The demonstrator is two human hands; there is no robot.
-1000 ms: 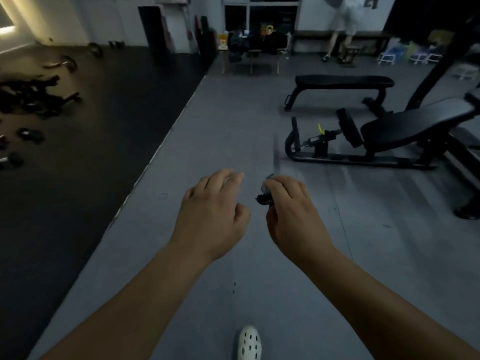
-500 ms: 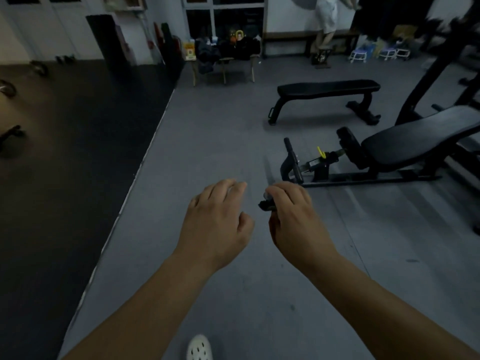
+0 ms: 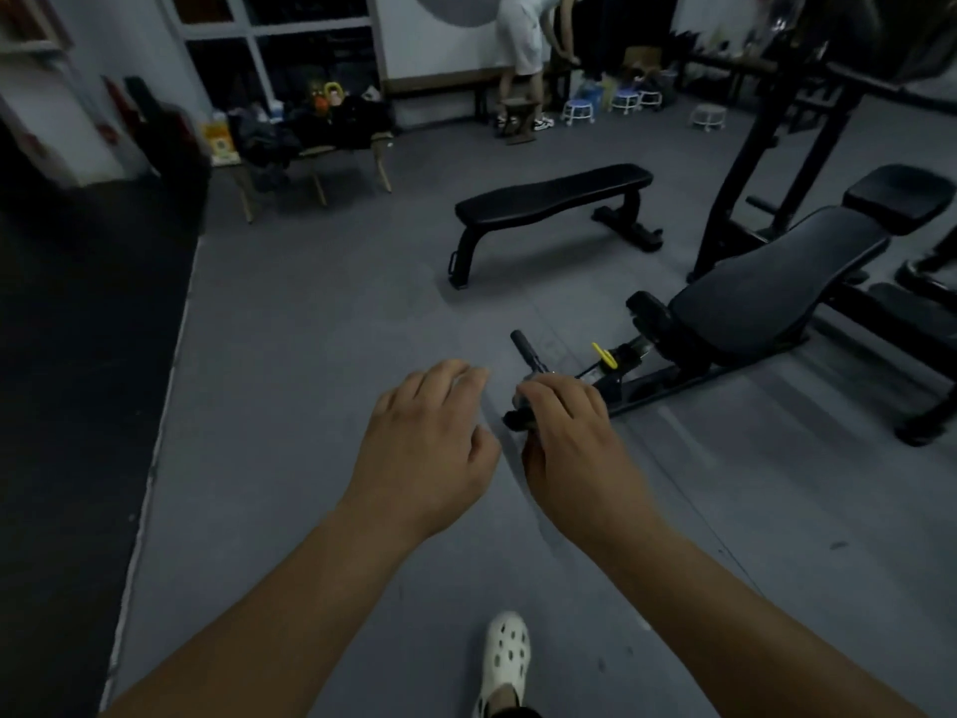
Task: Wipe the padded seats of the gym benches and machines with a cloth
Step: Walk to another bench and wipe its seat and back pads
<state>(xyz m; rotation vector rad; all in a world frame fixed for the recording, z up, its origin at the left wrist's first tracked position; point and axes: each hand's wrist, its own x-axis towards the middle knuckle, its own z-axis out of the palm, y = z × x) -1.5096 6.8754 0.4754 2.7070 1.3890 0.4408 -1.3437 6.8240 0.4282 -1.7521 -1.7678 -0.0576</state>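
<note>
two benches: a flat bench (image 3: 554, 196) and an incline bench (image 3: 777, 282) stand ahead of me on the grey floor (image 3: 310, 355), both with black padded tops. the flat one is farther off near the centre, the incline one nearer and to the right, well apart from it.
incline bench detail: its long pad tilts up to the right, with a separate square pad (image 3: 898, 196) above the high end. a yellow pin (image 3: 605, 356) shows on the low frame, and a short black handle (image 3: 525, 347) sticks up at the frame's near end.
right hand (image 3: 569, 437): palm down, fingers and thumb curled round a small dark object (image 3: 515, 419) that pokes out to the left of the knuckles. it is too dark for me to tell whether this is the cloth.
left hand (image 3: 430, 448): palm down just beside the right one, not touching it, fingers loosely bent and close together, nothing in it.
hands to benches: both hover over the floor and touch neither bench.
foot: a white clog (image 3: 505, 660) with holes sits on the grey floor between my forearms.
left side: a dark mat (image 3: 77, 355) meets the grey floor along a pale edge.
right side: a black rack upright (image 3: 751, 163) rises behind the incline bench.
back wall: a person in pale clothes (image 3: 520, 38) bends over, small white stools (image 3: 580, 110) just beside them. a low wooden table (image 3: 310, 152) piled with dark bags stands farther left.
</note>
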